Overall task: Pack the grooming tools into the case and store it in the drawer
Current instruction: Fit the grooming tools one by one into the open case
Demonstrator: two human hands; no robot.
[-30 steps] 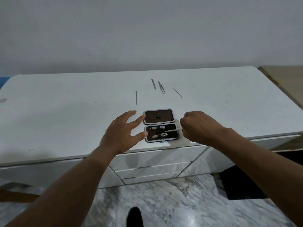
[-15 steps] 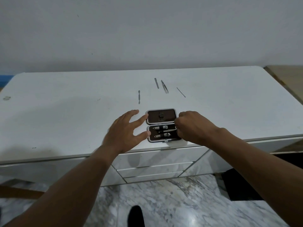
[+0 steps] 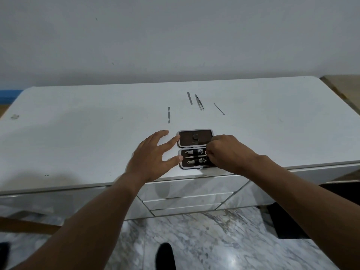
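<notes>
A small open grooming case (image 3: 195, 138) with a dark brown lining and silver rim lies near the front edge of the white dresser top (image 3: 78, 137). Two nail clippers (image 3: 192, 152) sit under its straps, with a thin pointed tool (image 3: 194, 156) between them. My right hand (image 3: 226, 152) covers the case's right end, fingers pinched on that thin tool. My left hand (image 3: 153, 156) rests spread against the case's left side, fingertips touching its rim. Farther back lie a cuticle pusher (image 3: 168, 114), a nail file (image 3: 189, 98), tweezers (image 3: 199, 102) and a thin pick (image 3: 219, 108).
White drawer fronts (image 3: 185, 199) sit shut below the dresser's front edge. A grey wall stands behind. A wooden surface (image 3: 342, 82) adjoins the dresser at the right. Marble floor lies below, with a dark shoe (image 3: 165, 256) on it.
My right hand has moved left over the case, sliding the thin tool in between the two clippers. The left hand has stayed against the case's left side.
</notes>
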